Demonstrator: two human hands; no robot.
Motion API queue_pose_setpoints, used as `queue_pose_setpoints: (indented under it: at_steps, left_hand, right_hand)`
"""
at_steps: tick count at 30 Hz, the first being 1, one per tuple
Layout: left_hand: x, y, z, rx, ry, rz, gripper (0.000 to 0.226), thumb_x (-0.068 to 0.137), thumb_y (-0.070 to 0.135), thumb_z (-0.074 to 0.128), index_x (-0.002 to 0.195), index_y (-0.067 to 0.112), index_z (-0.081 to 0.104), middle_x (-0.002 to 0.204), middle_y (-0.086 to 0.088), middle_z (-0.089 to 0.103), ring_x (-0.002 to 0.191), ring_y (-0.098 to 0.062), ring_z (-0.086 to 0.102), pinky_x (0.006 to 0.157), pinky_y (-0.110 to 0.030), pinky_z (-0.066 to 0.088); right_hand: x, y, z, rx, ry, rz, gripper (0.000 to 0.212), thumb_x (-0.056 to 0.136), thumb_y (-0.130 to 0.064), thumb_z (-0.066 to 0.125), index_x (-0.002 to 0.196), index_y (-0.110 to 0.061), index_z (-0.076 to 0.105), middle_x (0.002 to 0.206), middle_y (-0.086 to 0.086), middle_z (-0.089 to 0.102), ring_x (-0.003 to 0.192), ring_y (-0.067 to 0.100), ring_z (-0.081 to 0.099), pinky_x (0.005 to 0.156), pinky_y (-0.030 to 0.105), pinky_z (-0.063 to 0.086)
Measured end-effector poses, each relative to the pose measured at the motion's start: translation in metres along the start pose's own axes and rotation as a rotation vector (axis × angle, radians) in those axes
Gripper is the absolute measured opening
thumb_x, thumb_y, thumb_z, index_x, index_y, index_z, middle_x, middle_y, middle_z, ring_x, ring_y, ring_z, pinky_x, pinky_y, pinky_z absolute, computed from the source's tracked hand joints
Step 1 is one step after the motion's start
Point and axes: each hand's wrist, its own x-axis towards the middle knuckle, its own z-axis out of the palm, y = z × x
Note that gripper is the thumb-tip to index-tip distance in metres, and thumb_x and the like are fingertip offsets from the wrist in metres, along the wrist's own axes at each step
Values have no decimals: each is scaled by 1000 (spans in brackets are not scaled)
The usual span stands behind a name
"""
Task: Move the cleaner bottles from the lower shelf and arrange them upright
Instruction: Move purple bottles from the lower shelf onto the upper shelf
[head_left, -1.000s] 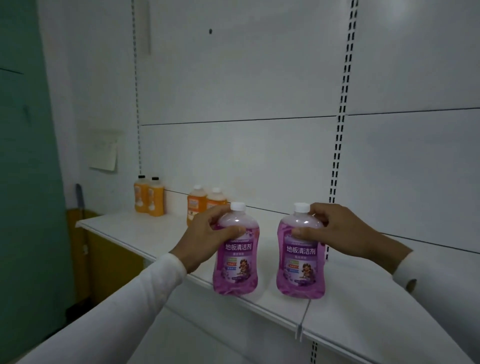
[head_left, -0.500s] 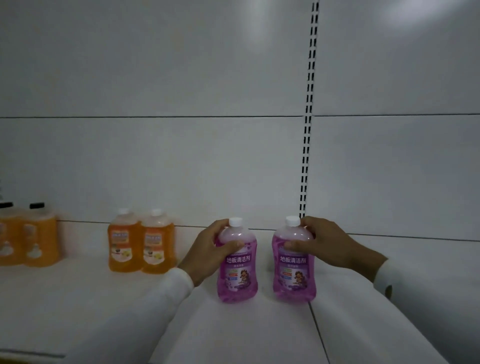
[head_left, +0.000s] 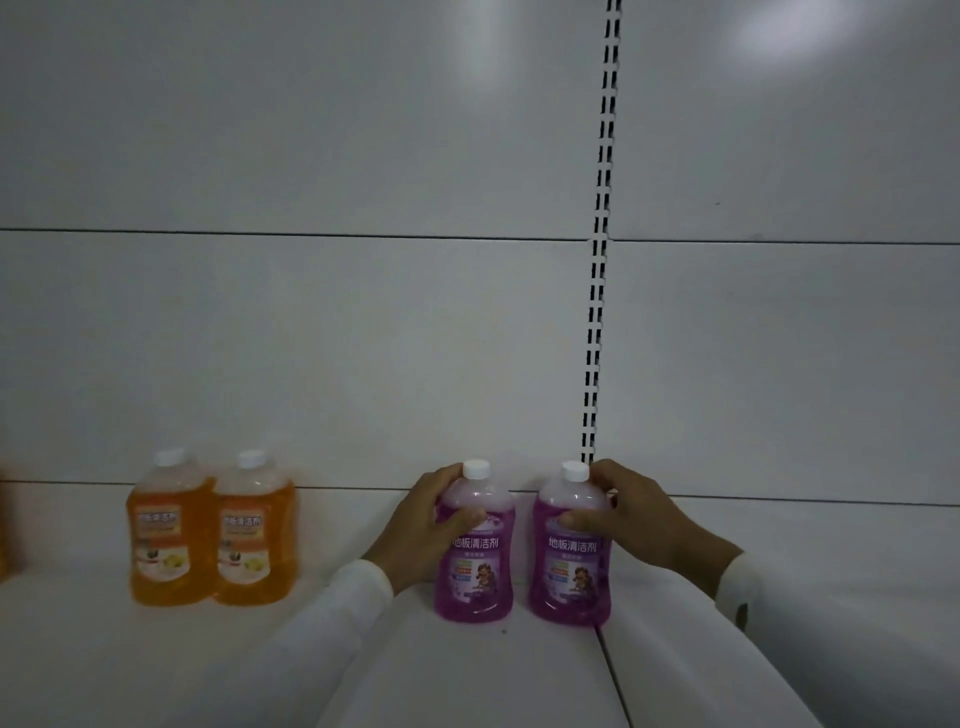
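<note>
Two purple cleaner bottles with white caps stand upright side by side on the white shelf (head_left: 467, 675), close to the back panel. My left hand (head_left: 415, 525) grips the shoulder of the left purple bottle (head_left: 475, 571), thumb across its front. My right hand (head_left: 634, 514) grips the shoulder of the right purple bottle (head_left: 571, 577) the same way. Both bottles' bases rest on the shelf, labels facing me.
Two orange cleaner bottles (head_left: 171, 540) (head_left: 254, 540) stand upright together to the left on the same shelf. A sliver of another orange bottle (head_left: 4, 535) shows at the left edge. A slotted upright (head_left: 597, 312) runs down the back panel behind the right bottle.
Both purple bottles have gone from the shelf's front edge back toward the rear panel, still in my hands. The view has turned to face the shelf squarely.
</note>
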Motion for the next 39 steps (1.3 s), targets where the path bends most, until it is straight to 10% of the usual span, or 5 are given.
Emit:
queue_pose_setpoints:
  at_steps: [34,39]
  left_hand:
    - [-9,33,20,512,152,6,59,86,36,67,136,16,44,126,3,46,117,-14,48,99,-27,40]
    - [-40,59,21,682,-112,74,49,84,39,69,127,23,53,124,5,54,113,-15,54,97,-27,43]
  right_hand:
    - [-8,8,-11,-234,51,-78,75,76,-59,68,134,-17,45,129,3,48,117,20,49,96,32,43]
    - [-51,-20,-37,-442,-12,33,67,86,-53,62,140,-17,45,138,4,52,123,20,50,101,33,40]
